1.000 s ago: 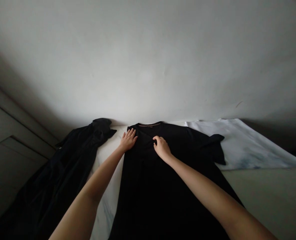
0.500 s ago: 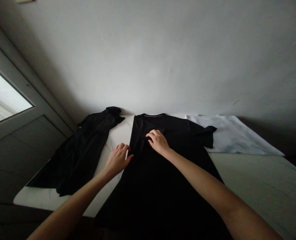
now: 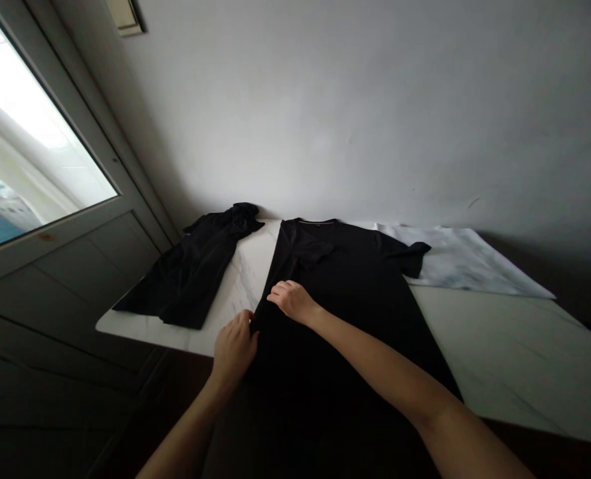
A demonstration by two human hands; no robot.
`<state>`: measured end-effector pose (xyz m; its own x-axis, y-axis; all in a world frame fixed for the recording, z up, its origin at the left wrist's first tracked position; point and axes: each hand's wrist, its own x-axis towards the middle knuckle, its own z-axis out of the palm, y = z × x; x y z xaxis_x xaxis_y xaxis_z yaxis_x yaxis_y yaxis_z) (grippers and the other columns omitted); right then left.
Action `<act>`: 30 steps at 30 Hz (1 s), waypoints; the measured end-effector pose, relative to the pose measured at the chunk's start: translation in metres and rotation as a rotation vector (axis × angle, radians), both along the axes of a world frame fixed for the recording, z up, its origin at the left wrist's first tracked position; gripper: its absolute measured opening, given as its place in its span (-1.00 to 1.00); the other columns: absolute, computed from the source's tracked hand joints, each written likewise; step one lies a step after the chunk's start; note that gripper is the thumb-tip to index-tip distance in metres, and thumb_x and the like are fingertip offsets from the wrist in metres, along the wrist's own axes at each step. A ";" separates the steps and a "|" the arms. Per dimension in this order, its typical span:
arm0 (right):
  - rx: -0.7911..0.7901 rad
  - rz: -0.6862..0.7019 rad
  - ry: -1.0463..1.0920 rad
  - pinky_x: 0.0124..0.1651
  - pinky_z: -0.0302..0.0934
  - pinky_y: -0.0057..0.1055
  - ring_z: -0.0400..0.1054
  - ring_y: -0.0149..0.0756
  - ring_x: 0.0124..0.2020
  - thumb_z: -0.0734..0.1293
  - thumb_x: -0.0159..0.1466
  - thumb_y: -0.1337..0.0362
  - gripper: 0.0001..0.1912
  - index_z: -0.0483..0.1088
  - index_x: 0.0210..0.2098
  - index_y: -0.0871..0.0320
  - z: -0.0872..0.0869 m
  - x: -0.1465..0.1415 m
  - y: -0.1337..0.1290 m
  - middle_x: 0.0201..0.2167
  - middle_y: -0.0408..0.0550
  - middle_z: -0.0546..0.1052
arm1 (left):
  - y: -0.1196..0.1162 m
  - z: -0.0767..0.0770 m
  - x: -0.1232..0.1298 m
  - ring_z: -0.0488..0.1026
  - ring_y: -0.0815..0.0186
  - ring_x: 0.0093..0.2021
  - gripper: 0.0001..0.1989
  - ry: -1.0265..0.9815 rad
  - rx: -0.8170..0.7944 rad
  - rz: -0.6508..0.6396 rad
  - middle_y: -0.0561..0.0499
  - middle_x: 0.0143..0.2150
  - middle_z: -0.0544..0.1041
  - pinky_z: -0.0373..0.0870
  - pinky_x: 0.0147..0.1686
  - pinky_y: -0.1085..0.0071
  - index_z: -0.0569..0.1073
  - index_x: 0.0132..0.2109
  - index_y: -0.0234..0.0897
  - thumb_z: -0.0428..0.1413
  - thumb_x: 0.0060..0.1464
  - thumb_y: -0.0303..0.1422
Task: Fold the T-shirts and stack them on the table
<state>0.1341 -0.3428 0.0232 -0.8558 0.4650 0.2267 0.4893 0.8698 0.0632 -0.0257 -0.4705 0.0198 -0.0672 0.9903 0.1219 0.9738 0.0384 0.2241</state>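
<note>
A black T-shirt (image 3: 325, 346) lies spread lengthwise on a white marble table (image 3: 235, 299), its collar at the far end and one sleeve folded inward over the body. My left hand (image 3: 234, 350) is at the shirt's near left edge, fingers curled round the cloth. My right hand (image 3: 291, 301) lies on the shirt just inside that edge, a little farther away. Whether it pinches the cloth is hard to see. The shirt's lower end is dark and partly hidden behind my arms.
A second black garment (image 3: 193, 269) lies bunched at the table's left. A white mottled cloth (image 3: 465, 263) sits at the far right, under the shirt's sleeve. The table's near edge runs below the garment. A door with a window (image 3: 36, 133) stands left, a wall behind.
Both hands have moved toward me along the shirt's left side, and my left hand has closed on the edge. The view has tilted up and left, showing more of the window and table.
</note>
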 end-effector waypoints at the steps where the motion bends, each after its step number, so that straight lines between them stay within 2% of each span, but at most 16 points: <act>1: 0.012 0.018 0.001 -0.12 0.15 -0.33 0.32 -0.24 -0.15 0.19 0.37 0.45 -0.75 0.49 -0.13 0.18 -0.001 -0.001 -0.005 -0.18 0.02 0.52 | -0.005 0.002 0.001 0.51 0.15 -0.14 -0.80 0.000 -0.011 0.003 -0.06 -0.22 0.55 0.31 -0.19 0.31 0.32 -0.08 -0.21 0.02 0.12 -0.46; 4: 0.036 0.048 0.004 -0.15 0.14 -0.35 0.32 -0.27 -0.18 0.18 0.38 0.44 -0.77 0.47 -0.17 0.18 -0.006 0.000 -0.014 -0.20 0.01 0.51 | -0.025 0.006 0.001 0.50 0.19 -0.23 -0.82 0.046 -0.027 0.013 -0.03 -0.27 0.53 0.28 -0.26 0.34 0.34 -0.16 -0.19 0.00 0.08 -0.50; 8: 0.031 0.005 -0.003 -0.22 0.13 -0.39 0.34 -0.31 -0.26 0.18 0.38 0.46 -0.78 0.46 -0.21 0.17 -0.008 0.012 -0.018 -0.22 -0.01 0.50 | -0.055 0.005 -0.006 0.43 0.13 -0.25 -0.96 0.132 0.031 0.044 -0.05 -0.32 0.48 0.29 -0.26 0.26 0.35 -0.32 -0.19 0.03 0.04 -0.42; 11: 0.021 -0.014 -0.014 -0.28 0.13 -0.42 0.34 -0.31 -0.26 0.18 0.37 0.48 -0.78 0.45 -0.20 0.17 -0.011 0.022 -0.019 -0.22 -0.02 0.50 | -0.075 -0.004 -0.011 0.43 0.12 -0.26 -0.91 0.040 0.063 0.022 -0.04 -0.34 0.47 0.33 -0.26 0.23 0.33 -0.37 -0.16 0.03 -0.05 -0.46; 14: -0.019 -0.023 0.001 -0.30 0.14 -0.45 0.34 -0.32 -0.24 0.17 0.38 0.48 -0.76 0.44 -0.19 0.16 -0.015 0.027 -0.020 -0.20 -0.03 0.49 | -0.093 -0.016 -0.009 0.45 0.15 -0.25 -0.82 -0.111 0.121 -0.030 -0.04 -0.29 0.49 0.40 -0.27 0.26 0.35 -0.33 -0.10 0.00 -0.07 -0.50; 16: -0.056 -0.043 0.023 -0.30 0.15 -0.48 0.34 -0.33 -0.22 0.16 0.38 0.49 -0.75 0.44 -0.18 0.15 -0.017 0.030 -0.020 -0.20 -0.02 0.49 | -0.100 -0.020 -0.003 0.48 0.19 -0.25 -0.75 -0.187 0.130 -0.118 -0.03 -0.25 0.52 0.43 -0.30 0.30 0.40 -0.24 -0.04 -0.03 0.00 -0.50; 21: -0.113 -0.102 0.058 -0.28 0.20 -0.49 0.34 -0.32 -0.21 0.15 0.36 0.52 -0.72 0.44 -0.16 0.14 -0.015 0.037 -0.020 -0.18 -0.01 0.47 | -0.098 -0.010 0.020 0.49 0.25 -0.37 -0.63 -0.255 -0.040 -0.565 -0.02 -0.30 0.55 0.38 -0.41 0.36 0.44 -0.03 0.03 -0.06 0.14 -0.51; 24: -0.154 -0.118 0.050 -0.26 0.23 -0.49 0.35 -0.32 -0.19 0.16 0.35 0.52 -0.73 0.45 -0.17 0.13 -0.010 0.043 -0.020 -0.17 -0.02 0.47 | -0.092 -0.003 0.025 0.51 0.24 -0.33 -0.72 -0.306 -0.113 -0.669 -0.01 -0.26 0.57 0.38 -0.39 0.37 0.44 -0.05 0.02 0.02 0.16 -0.44; 26: -0.186 -0.107 0.049 -0.21 0.25 -0.49 0.35 -0.32 -0.15 0.18 0.34 0.52 -0.73 0.46 -0.16 0.12 -0.009 0.046 -0.021 -0.13 -0.02 0.47 | -0.091 -0.006 0.020 0.50 0.25 -0.34 -0.88 -0.375 -0.116 -0.584 -0.01 -0.31 0.56 0.38 -0.39 0.37 0.47 -0.18 -0.02 0.04 0.18 -0.32; 28: -0.214 -0.109 0.068 -0.16 0.26 -0.48 0.35 -0.32 -0.11 0.19 0.34 0.52 -0.72 0.46 -0.15 0.11 -0.010 0.049 -0.022 -0.10 -0.03 0.46 | -0.090 -0.017 0.007 0.50 0.24 -0.37 -0.81 -0.441 -0.093 -0.323 -0.01 -0.37 0.54 0.39 -0.38 0.36 0.45 -0.32 -0.07 0.00 0.21 -0.21; 30: -0.240 -0.130 0.111 -0.13 0.27 -0.47 0.35 -0.32 -0.10 0.17 0.33 0.52 -0.71 0.47 -0.15 0.12 -0.011 0.051 -0.022 -0.09 -0.03 0.47 | -0.088 -0.035 -0.008 0.52 0.18 -0.32 -0.73 -0.482 -0.084 0.003 -0.03 -0.35 0.56 0.43 -0.31 0.29 0.45 -0.35 -0.11 -0.01 0.18 -0.11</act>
<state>0.1853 -0.3653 0.0118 -0.7617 0.6205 0.1863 0.5898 0.7832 -0.1969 -0.0335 -0.5583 -0.0152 -0.0991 0.9951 -0.0039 0.7596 0.0782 0.6456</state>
